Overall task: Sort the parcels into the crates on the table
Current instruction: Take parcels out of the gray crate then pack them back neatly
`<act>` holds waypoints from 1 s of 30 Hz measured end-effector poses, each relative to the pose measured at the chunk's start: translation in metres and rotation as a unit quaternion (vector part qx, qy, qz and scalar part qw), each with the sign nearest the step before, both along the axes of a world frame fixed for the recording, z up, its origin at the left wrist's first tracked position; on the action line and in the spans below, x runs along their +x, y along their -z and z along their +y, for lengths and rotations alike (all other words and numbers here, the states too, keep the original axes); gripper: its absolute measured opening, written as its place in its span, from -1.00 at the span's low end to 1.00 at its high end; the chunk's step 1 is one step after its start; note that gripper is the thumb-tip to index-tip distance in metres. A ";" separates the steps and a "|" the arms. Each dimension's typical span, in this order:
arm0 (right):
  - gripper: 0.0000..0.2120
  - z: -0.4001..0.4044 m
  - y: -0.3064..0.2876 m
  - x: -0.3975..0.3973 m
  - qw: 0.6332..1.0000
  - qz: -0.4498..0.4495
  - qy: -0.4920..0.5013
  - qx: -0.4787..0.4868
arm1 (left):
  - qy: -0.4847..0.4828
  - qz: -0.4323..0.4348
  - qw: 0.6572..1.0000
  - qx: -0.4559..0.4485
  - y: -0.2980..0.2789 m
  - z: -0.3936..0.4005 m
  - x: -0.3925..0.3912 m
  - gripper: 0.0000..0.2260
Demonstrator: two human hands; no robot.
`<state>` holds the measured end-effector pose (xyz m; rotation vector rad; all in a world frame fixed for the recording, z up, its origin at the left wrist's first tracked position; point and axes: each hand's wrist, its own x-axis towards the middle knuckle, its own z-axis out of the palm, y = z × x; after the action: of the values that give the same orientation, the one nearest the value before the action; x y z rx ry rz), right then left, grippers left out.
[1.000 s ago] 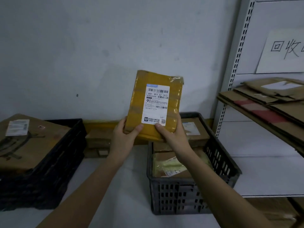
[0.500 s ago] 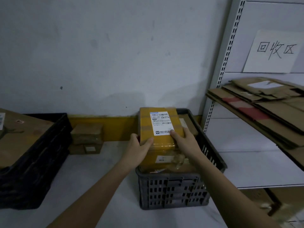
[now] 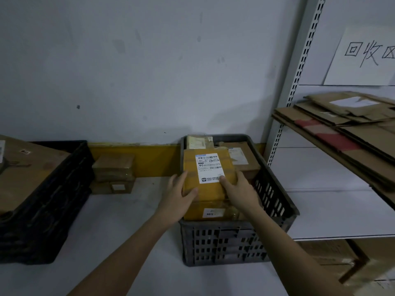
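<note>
Left hand (image 3: 178, 196), right hand (image 3: 239, 190), both clasping yellow parcel (image 3: 208, 167), grey crate (image 3: 224, 242)

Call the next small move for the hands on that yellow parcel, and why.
Probably let go and draw both hands back. The yellow parcel already lies label-up on other parcels inside the grey crate, with the left hand and right hand only gripping its near edge, so it looks placed.
</note>
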<state>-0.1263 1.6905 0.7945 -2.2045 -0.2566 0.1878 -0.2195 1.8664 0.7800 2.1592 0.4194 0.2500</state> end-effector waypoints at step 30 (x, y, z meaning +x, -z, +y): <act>-0.54 0.061 -0.087 -0.003 0.963 -0.220 -0.105 -0.118 | 0.001 -0.002 0.991 0.133 -0.014 0.084 -0.030 -0.13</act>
<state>-0.1294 1.7517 0.8810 -2.4364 -0.7493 -0.1719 -0.2492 1.9500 0.7935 2.4189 0.3986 0.3246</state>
